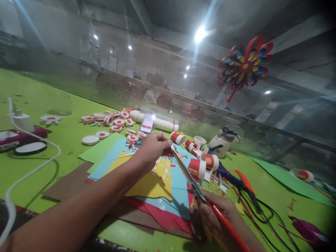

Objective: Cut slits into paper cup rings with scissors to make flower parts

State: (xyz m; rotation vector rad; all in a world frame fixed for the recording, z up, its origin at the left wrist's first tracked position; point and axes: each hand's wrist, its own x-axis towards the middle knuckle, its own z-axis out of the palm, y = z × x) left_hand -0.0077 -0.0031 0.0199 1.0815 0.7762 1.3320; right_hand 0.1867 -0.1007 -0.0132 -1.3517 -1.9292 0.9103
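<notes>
Far left on the green table [36,94]: a white charger [22,120] with its cable [31,171] looping forward, beside a purple phone [15,137] and a round black-rimmed disc [30,148]. Farther in, a scatter of red-and-white paper rounds [110,120], a white lid [90,140], a long white tube [157,122] lying behind them. At centre, a fanned stack of coloured paper sheets [154,185] — yellow on top, blue and red beneath, brown card under all — strewn with small offcuts. Left hand [154,147] over the stack, fingers closed, pinching something small at the scissor tips; too small to tell what. Scissors [187,173] running diagonally from that pinch down to the right hand [217,213], blades nearly closed, red handle gripped in curled fingers. Just beyond the blades, red-and-white paper cups [198,167] on their sides, then a white bottle [222,143] with a dark cap. Right of that, red-handled pliers [248,189] among black wires [270,220], a green sheet [286,178]. Up on the perforated mesh screen [162,77], a red, blue and yellow paper pinwheel [245,64].
</notes>
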